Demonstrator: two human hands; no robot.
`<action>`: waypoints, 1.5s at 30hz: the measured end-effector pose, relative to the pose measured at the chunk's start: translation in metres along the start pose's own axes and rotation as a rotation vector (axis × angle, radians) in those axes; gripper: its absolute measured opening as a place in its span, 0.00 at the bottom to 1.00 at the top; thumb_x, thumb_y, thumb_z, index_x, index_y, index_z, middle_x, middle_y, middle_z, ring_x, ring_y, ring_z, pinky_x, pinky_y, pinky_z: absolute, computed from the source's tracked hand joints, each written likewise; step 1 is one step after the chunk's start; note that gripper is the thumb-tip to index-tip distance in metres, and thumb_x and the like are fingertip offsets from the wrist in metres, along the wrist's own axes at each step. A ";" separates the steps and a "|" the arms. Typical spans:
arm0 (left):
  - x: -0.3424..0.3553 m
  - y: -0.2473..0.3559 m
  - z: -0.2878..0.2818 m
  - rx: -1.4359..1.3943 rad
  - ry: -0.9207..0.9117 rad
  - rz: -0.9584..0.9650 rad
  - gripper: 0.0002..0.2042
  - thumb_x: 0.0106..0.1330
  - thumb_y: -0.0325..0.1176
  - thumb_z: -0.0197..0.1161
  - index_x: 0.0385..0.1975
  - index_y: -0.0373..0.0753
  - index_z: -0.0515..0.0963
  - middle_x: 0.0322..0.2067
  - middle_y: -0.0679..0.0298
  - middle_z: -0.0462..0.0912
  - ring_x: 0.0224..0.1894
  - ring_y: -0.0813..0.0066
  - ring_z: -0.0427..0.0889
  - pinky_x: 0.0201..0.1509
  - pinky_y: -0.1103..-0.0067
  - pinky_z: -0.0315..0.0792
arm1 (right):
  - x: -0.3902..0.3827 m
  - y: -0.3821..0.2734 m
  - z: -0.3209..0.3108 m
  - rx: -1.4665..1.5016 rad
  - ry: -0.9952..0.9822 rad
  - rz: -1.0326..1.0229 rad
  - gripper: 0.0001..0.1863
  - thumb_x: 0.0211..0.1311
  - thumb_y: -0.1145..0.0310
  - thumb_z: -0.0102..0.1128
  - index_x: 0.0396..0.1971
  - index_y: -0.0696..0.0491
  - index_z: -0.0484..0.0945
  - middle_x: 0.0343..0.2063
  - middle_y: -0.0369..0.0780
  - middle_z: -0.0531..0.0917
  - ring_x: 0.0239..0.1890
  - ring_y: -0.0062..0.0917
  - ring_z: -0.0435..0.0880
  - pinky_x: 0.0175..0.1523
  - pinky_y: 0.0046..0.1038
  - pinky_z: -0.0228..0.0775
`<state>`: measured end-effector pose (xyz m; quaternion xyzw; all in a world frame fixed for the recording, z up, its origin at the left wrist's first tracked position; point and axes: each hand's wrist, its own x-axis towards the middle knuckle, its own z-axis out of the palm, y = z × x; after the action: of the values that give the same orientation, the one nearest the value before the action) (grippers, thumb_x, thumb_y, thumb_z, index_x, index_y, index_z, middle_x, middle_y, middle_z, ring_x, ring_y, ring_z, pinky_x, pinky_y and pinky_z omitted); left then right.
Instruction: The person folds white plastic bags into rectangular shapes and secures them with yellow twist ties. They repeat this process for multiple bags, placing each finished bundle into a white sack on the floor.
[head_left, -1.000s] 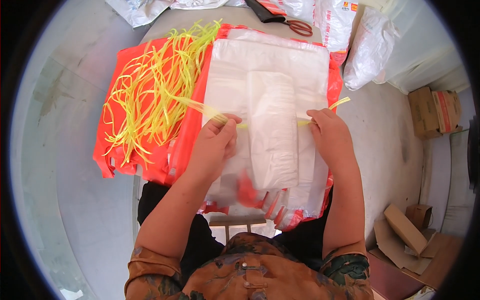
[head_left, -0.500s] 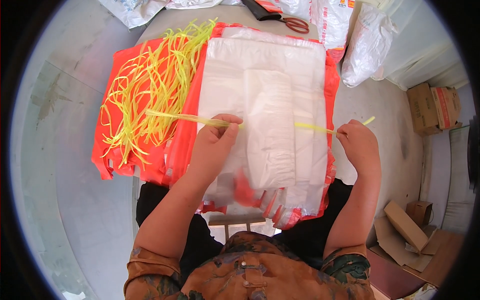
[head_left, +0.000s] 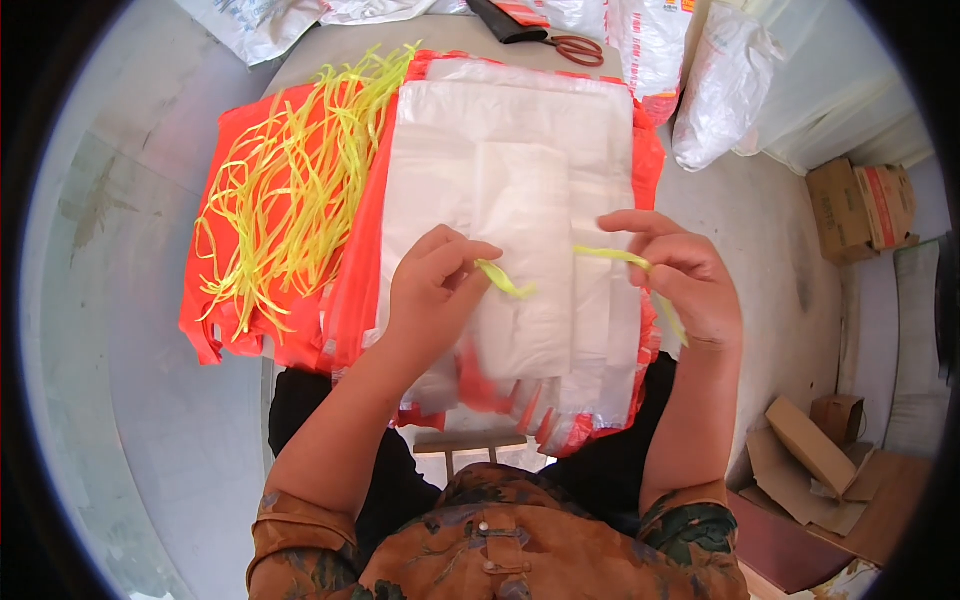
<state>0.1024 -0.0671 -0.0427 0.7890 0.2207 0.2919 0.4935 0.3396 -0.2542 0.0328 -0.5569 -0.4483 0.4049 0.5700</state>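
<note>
A folded bundle of white plastic bags lies on a stack of flat translucent bags in front of me. My left hand pinches one end of a yellow plastic strip, whose short tail rests over the bundle's left side. At the bundle's right edge, the strip's other part runs into the fingers of my right hand, with its tail hanging down by the wrist. The bundle hides the strip's middle. My right index finger is stretched out while the thumb and other fingers grip.
Many loose yellow strips are heaped on red plastic bags at the left. Scissors with reddish-brown handles lie at the table's far edge. Stuffed white sacks stand beyond. Cardboard boxes and opened cardboard are at the right.
The strip's left end has been drawn off the yellow heap toward the bundle, leaving a short tail. My right hand has moved inward and turned, its index finger now extended.
</note>
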 end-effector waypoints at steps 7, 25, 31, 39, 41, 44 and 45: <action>0.000 -0.005 0.010 0.019 -0.036 0.168 0.14 0.59 0.18 0.72 0.44 0.40 0.88 0.39 0.64 0.79 0.31 0.74 0.78 0.35 0.77 0.74 | 0.028 0.025 0.043 0.075 0.023 -0.011 0.18 0.77 0.62 0.53 0.47 0.58 0.87 0.51 0.42 0.88 0.44 0.21 0.79 0.48 0.24 0.69; -0.003 -0.007 0.011 -0.367 -0.051 -0.027 0.11 0.72 0.18 0.64 0.51 0.33 0.86 0.56 0.58 0.84 0.50 0.77 0.84 0.54 0.81 0.77 | 0.038 0.041 0.091 -0.734 0.197 -0.240 0.10 0.66 0.74 0.64 0.46 0.53 0.80 0.40 0.42 0.85 0.45 0.40 0.82 0.50 0.38 0.76; -0.002 -0.013 0.015 -0.333 0.109 -0.190 0.09 0.70 0.25 0.69 0.47 0.36 0.88 0.35 0.65 0.86 0.31 0.81 0.78 0.35 0.79 0.72 | 0.042 0.052 0.090 -0.942 0.119 -0.573 0.15 0.58 0.77 0.65 0.46 0.52 0.81 0.37 0.39 0.82 0.43 0.39 0.81 0.49 0.39 0.74; -0.005 -0.002 0.011 0.066 0.077 0.027 0.09 0.63 0.28 0.74 0.41 0.35 0.87 0.26 0.60 0.82 0.25 0.72 0.79 0.31 0.75 0.72 | 0.042 0.053 0.088 -1.201 0.258 -0.623 0.21 0.50 0.80 0.68 0.47 0.51 0.88 0.35 0.35 0.81 0.38 0.32 0.79 0.43 0.32 0.75; -0.006 -0.007 0.013 0.062 0.090 0.039 0.08 0.64 0.27 0.73 0.41 0.35 0.87 0.27 0.60 0.83 0.25 0.72 0.80 0.31 0.75 0.73 | 0.044 0.056 0.086 -1.205 0.322 -0.576 0.19 0.49 0.80 0.68 0.44 0.52 0.87 0.35 0.36 0.81 0.38 0.33 0.79 0.43 0.32 0.76; -0.004 -0.003 0.013 0.035 0.088 0.088 0.08 0.64 0.26 0.73 0.41 0.35 0.87 0.28 0.60 0.83 0.26 0.72 0.80 0.32 0.75 0.73 | 0.042 0.063 0.079 -1.119 0.303 -0.504 0.16 0.50 0.81 0.69 0.42 0.54 0.86 0.36 0.37 0.83 0.39 0.34 0.80 0.44 0.33 0.77; -0.003 -0.003 0.014 0.027 0.092 0.083 0.07 0.65 0.26 0.72 0.41 0.35 0.87 0.29 0.60 0.83 0.26 0.72 0.80 0.32 0.76 0.73 | 0.043 0.062 0.076 -1.094 0.248 -0.508 0.15 0.51 0.80 0.69 0.41 0.54 0.86 0.37 0.37 0.84 0.39 0.35 0.81 0.44 0.33 0.77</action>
<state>0.1090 -0.0767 -0.0510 0.7899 0.2140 0.3452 0.4595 0.2802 -0.1893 -0.0282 -0.6873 -0.6402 -0.1002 0.3283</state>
